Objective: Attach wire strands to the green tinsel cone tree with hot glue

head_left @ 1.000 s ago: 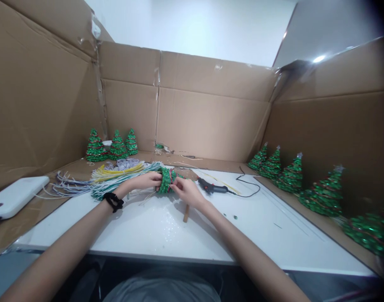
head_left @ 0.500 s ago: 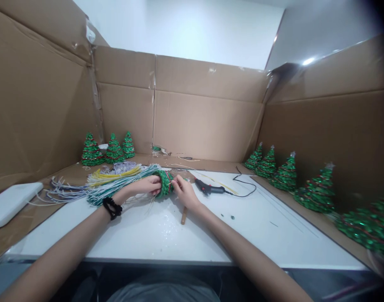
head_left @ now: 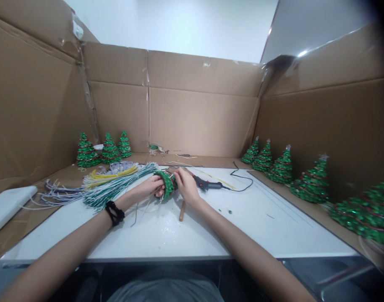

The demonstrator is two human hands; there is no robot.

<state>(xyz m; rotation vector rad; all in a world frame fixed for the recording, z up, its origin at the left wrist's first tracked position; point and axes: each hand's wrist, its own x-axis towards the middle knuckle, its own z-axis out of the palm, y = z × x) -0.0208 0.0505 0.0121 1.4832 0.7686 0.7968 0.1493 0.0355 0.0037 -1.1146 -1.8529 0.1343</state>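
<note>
Between my hands a green tinsel Christmas tree [head_left: 169,183] lies tipped on its side, its hollow base facing me and to the left. My left hand [head_left: 150,187] is closed on the base rim, fingers partly inside. Thin pale wires stick out below it. My right hand [head_left: 187,185] is pinched at the tree's right side, where a red strand shows; its fingertips are partly hidden, so I cannot make out what they pinch. Just right of that hand lies a black glue gun [head_left: 208,184] with its cord. Below it a brown wooden stick [head_left: 182,211] rests on the white board [head_left: 166,239].
Bundles of green and white wires [head_left: 113,192] and yellow wires [head_left: 111,176] spread at left, near a white box-like object [head_left: 12,207]. Finished-looking tinsel trees stand back left [head_left: 109,149] and along the right [head_left: 280,165]. Cardboard walls [head_left: 204,117] enclose the table.
The tree has turned slightly, its open base now facing me more. My right hand has closed in against its side, and wires hang lower beneath my left hand. The view has shifted slightly.
</note>
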